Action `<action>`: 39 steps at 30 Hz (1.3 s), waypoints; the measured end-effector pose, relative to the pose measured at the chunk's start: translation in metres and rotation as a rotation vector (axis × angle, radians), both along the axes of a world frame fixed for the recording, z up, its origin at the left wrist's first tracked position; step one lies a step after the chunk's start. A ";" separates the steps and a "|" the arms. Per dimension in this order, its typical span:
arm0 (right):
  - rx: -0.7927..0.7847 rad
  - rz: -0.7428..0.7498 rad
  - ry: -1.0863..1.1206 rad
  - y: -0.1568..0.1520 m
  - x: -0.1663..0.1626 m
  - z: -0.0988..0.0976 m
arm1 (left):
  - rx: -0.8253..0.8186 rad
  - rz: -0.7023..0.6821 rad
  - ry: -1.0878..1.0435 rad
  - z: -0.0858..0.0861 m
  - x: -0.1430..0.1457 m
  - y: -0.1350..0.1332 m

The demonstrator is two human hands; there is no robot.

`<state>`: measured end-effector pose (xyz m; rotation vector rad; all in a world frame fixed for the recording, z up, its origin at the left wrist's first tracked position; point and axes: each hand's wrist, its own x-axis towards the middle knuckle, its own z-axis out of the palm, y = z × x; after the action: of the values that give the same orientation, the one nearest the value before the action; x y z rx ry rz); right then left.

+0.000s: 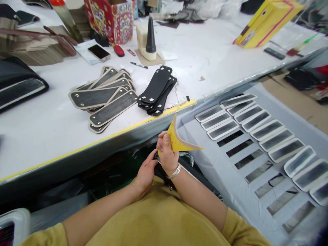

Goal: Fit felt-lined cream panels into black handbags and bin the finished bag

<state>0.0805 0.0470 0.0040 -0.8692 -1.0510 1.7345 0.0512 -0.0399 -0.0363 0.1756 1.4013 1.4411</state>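
While the right hand (168,155) lifts a curled yellow piece (178,141) just off the worktop's front edge, we find its fingers (166,137) clamped on the sheet, thumb uppermost, the free end flaring out towards three o'clock. A pale bracelet (175,171) rings that wrist. Over at eight o'clock from the yellow piece comes the left hand (145,174), fingertips close in by the other hand and next to something dark; whether they grip it, I cannot tell.

Look up to twelve o'clock, and on the white worktop (205,65) sits a fanned stack of black pieces (156,83), metal fittings glinting at the ends. Swing to between ten and eleven, and it's a loose pile of pale-edged dark pieces (110,97), crossed over one another. Further out at eleven lie a phone (99,52) and a red patterned box (112,22); at twelve, a black cone (150,37) stands upright, and a yellow box (266,25) holds one o'clock.

Round from two to four o'clock, a grey sheet (207,164) carries pale-rimmed panels (256,121) in slanting rows, with bare dark strips (239,148) alongside, the lower ones catching the light!
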 end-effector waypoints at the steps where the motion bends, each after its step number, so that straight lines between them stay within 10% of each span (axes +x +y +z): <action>1: 0.001 -0.005 0.019 0.002 0.000 0.001 | 0.036 -0.012 -0.069 0.000 -0.002 -0.002; 17: -0.064 -0.053 0.126 0.012 0.002 0.002 | 0.124 -0.043 -0.250 0.002 -0.014 -0.002; 29: 0.034 -0.015 0.075 0.006 0.000 0.003 | -0.040 0.020 0.176 0.008 -0.005 0.015; 39: -0.059 -0.119 0.196 0.019 0.006 0.008 | -0.001 -0.099 -0.189 0.020 -0.025 0.013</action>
<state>0.0860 0.0661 0.0124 -0.7643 -0.8071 1.7184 0.0261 -0.0272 -0.0159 0.1040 1.2232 1.3389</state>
